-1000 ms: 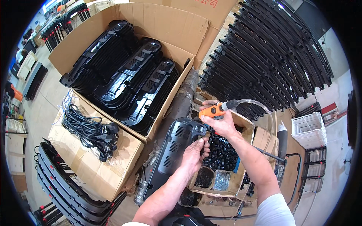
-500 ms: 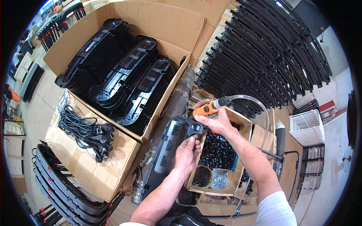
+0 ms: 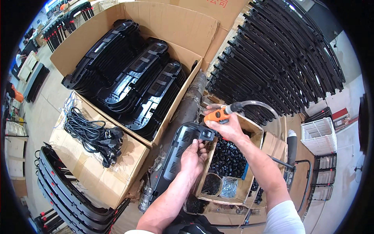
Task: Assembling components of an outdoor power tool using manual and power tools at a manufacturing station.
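Two big things fill most of this shot: a huge open cardboard box (image 3: 183,27) up top, packed with stacked black vented plastic covers (image 3: 128,78), and on the right a long leaning row of black curved frames (image 3: 280,58). Lower left, a smaller closed carton (image 3: 89,171) has a tangle of black power cords (image 3: 93,136) lying on it, with more curved black frames (image 3: 66,195) just beside it on the floor.

Centre stage is the long black vented housing (image 3: 177,156) being worked on. It sits tilted, its top end up against a little box of small black parts (image 3: 228,158), between the big box and the parts box.

The left hand (image 3: 193,158) is closed round the housing's upper end, fingertips pinching by the small square fitting (image 3: 207,134). The right hand (image 3: 228,126) is wrapped tight on an orange powered screwdriver (image 3: 216,116) with a clear hose (image 3: 261,107) looping off it, tip down on that same fitting. So the hands are close together, nearly touching.

My guess on handling: the housing looks like hollow moulded plastic, so light and fairly stiff, but long enough to flex or swing if grabbed at one end. The smooth sides look slippery and the vent slats look like the weak spot. I'd grip the solid rim near the fitting, like the left hand does.
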Motion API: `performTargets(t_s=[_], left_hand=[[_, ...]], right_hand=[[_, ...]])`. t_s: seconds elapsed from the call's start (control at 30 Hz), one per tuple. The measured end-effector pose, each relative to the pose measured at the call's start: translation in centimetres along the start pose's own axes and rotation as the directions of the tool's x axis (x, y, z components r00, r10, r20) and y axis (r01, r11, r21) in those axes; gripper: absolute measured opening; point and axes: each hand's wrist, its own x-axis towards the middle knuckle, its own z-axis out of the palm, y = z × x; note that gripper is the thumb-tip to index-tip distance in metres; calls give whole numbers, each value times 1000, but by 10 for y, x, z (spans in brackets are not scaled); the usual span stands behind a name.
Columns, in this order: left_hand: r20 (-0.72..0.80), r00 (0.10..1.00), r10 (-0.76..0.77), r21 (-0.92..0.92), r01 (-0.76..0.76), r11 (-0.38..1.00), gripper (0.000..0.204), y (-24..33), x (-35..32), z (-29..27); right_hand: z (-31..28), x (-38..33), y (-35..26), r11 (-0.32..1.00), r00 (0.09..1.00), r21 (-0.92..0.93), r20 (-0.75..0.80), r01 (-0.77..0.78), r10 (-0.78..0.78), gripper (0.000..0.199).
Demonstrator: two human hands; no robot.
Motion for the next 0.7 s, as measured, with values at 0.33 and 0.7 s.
performTargets(t_s=[0.33,0.7], left_hand=[[41,999,2,-368,13,930,24,18,22,-3],[92,996,12,-423,28,906,26,36,12,-11]], right_hand=[[10,-44,-44,976,997,219,68,7,-23,61],[42,-39,-42,979,992,199,106,40,-62,57]])
